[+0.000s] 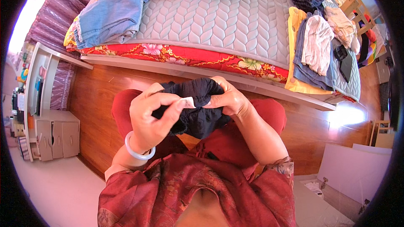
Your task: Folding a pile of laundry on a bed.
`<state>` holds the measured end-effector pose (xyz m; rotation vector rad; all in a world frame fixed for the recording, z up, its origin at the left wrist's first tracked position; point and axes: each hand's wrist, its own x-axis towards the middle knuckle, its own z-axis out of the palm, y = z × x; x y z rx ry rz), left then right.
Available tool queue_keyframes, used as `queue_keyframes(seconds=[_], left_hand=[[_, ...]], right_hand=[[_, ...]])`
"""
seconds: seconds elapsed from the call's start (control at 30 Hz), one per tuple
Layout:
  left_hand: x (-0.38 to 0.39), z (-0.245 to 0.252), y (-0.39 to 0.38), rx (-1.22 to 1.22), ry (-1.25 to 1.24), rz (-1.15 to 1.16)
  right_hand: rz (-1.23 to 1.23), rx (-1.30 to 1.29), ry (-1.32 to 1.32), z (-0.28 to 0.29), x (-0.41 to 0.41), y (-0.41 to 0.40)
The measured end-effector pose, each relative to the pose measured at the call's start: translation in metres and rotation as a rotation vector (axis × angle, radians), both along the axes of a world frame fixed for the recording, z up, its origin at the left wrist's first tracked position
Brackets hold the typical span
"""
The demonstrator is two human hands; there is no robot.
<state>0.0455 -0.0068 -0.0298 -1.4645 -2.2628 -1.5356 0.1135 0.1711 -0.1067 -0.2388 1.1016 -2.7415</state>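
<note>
A black fabric garment [202, 119] with a gathered edge is bunched above my lap between both hands. My left hand [154, 110], with a pale bangle at the wrist, pinches a small white label [188, 102] on the garment between thumb and forefinger. On the right side, my right hand [228, 97] grips the gathered edge, its thumb on the near face and its fingers behind the cloth. Some of the fingers are hidden by the fabric. The label bears writing too small to make out.
Ahead stands a bed with a grey quilted pad [205, 22]. Folded blue jeans [110, 17] lie at its left; a yellow garment [293, 78], a white garment [317, 44] and a black device [345, 66] lie at its right. More clothes line the far side. A low cabinet [58, 135] stands left.
</note>
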Motion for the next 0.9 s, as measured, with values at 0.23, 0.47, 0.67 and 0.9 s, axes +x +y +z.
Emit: queue_keyframes(seconds=[0.23,0.47,0.67,0.9], left_hand=[[0.003,0.004,0.0,0.028,-0.73,0.046],[0.006,0.004,0.0,0.091,-0.871,0.003],[0.008,0.003,0.0,0.091,-0.869,0.027],[0.008,-0.004,0.0,0.11,-0.992,0.033]], right_hand=[[-0.014,-0.089,-0.112,0.002,-0.001,-0.003],[-0.006,-0.128,-0.109,-0.001,-0.001,-0.002],[0.029,-0.162,-0.106,-0.002,-0.003,-0.002],[0.014,-0.162,-0.104,-0.003,-0.001,0.0]])
